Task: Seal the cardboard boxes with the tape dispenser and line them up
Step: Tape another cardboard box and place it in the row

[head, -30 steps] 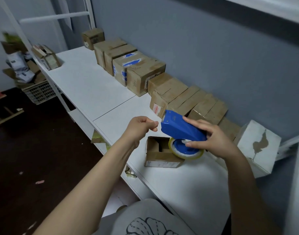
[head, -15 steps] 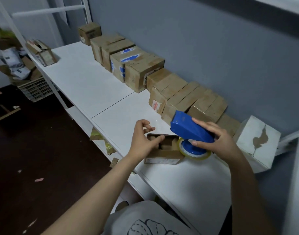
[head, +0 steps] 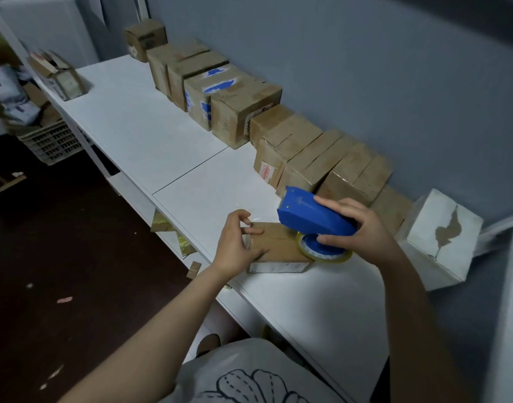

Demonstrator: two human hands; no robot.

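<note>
Small box (head: 281, 248) sits at the bench (head: 150, 132) front edge, flaps down. My left hand (head: 237, 246) lies on its left end, fingers (head: 256, 231) loosely spread and pressing the top, not wrapped round anything. My right hand (head: 362, 231) grips the blue dispenser (head: 312, 216) from above, fingers curled over its back. The tape roll (head: 325, 254) touches the box's right end, and the toothed nose points up and left. Behind, a row of boxes (head: 281, 135) stands along the wall. 1 white box (head: 444, 237) stands at the right, just beside the row's end.
</note>
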